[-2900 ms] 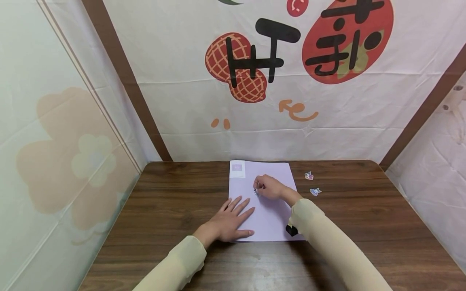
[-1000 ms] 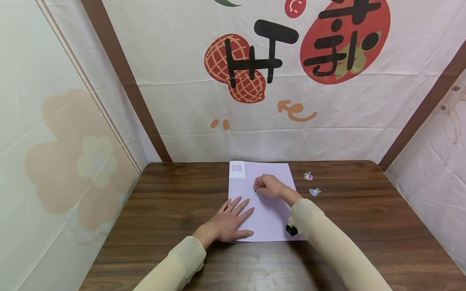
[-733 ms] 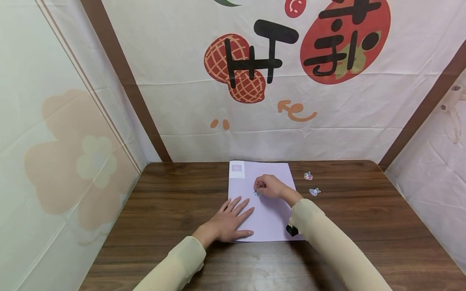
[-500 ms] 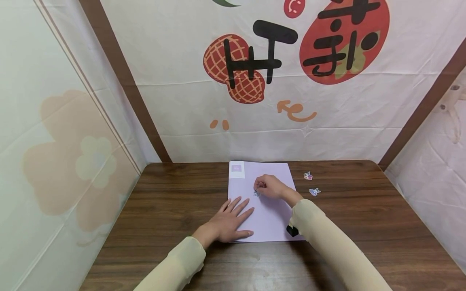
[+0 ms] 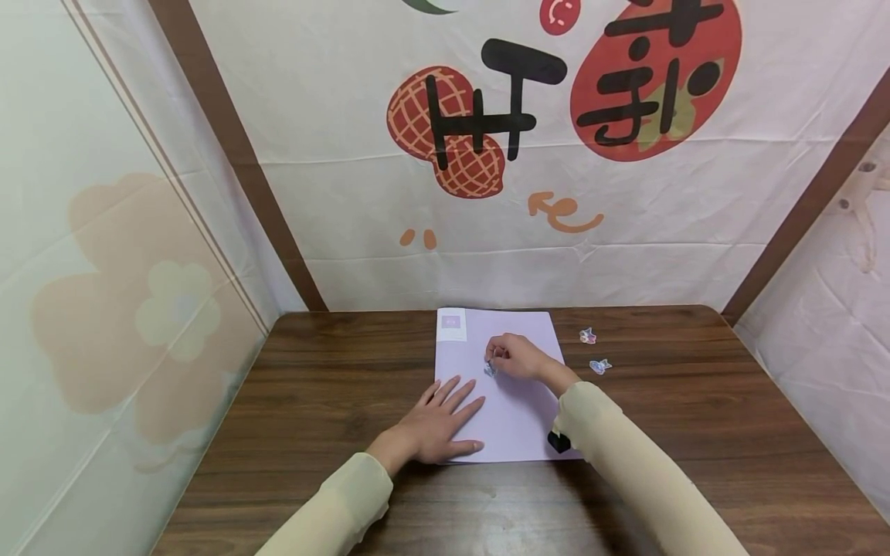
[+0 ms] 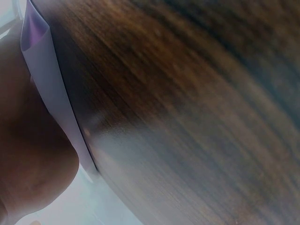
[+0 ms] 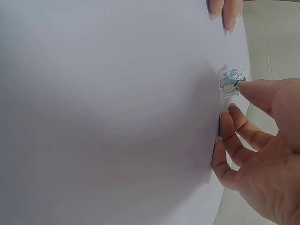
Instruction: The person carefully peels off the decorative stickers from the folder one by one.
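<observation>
A pale purple folder (image 5: 518, 428) lies on the wooden table, with a white label (image 5: 452, 332) at its far left corner. My left hand (image 5: 433, 425) rests on the folder's left part, fingers spread and straight. Over the middle of the folder, my right hand (image 5: 514, 357) pinches a small shiny blue-and-white sticker (image 7: 231, 82). In the right wrist view the thumb lies on the sticker's edge and the other visible fingers curl against the folder; the index finger is hidden. The left wrist view shows the folder's edge (image 6: 61, 89) beside the hand.
Two more stickers lie on the table right of the folder: a pink-and-white one (image 5: 588, 336) farther back and a bluish one (image 5: 600, 367) nearer. A small black block (image 5: 558, 441) shows under the right sleeve. A printed cloth (image 5: 487, 270) hangs behind the table.
The hands stay almost in place. The sticker under the right fingers has shifted only slightly. The head view has drifted a little.
</observation>
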### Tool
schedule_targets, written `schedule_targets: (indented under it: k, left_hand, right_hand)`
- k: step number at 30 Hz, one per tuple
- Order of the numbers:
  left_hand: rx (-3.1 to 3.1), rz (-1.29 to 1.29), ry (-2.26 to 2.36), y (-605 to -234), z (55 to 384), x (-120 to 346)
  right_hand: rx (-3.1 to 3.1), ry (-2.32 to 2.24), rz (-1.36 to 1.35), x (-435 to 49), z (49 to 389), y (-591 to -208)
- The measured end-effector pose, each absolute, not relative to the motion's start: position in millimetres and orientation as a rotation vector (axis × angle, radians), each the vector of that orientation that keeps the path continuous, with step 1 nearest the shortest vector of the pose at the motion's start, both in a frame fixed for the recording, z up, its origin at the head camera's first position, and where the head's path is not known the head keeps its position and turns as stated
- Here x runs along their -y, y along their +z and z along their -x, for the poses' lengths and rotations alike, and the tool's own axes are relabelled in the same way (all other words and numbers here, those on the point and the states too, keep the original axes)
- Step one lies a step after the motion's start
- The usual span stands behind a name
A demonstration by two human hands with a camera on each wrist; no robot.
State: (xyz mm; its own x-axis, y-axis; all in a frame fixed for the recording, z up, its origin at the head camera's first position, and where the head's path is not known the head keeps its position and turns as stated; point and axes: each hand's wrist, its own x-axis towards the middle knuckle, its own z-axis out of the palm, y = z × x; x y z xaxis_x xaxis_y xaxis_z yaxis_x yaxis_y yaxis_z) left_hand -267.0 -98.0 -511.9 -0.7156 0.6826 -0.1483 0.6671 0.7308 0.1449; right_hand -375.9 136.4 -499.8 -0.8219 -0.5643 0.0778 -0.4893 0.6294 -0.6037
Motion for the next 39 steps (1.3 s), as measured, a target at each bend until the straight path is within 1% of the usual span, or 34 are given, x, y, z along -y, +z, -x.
schedule_targets:
  k: [8, 17, 24, 28, 39]
  left_hand:
    - [-2.762, -1.107, 0.147, -523, 269, 100]
    - [-2.740, -1.085, 0.114, -510, 265, 96]
    - [-2.741, -1.086, 0.144, -519, 266, 98]
    - [-2.750, -1.098, 0.164, -523, 267, 100]
    - [-2.726, -1.074, 0.177, -512, 264, 98]
  right_hand:
    - [-2.760, -1.036, 0.841, -138, 373, -499]
    - [-2.750, -1.034, 0.803, -139, 369, -498]
    - [-2.713, -1.020, 0.731, -145, 369, -498]
    - [-2.700, -0.988, 0.743, -150, 366, -495]
    - [-2.661, -0.971, 0.807, -164, 355, -482]
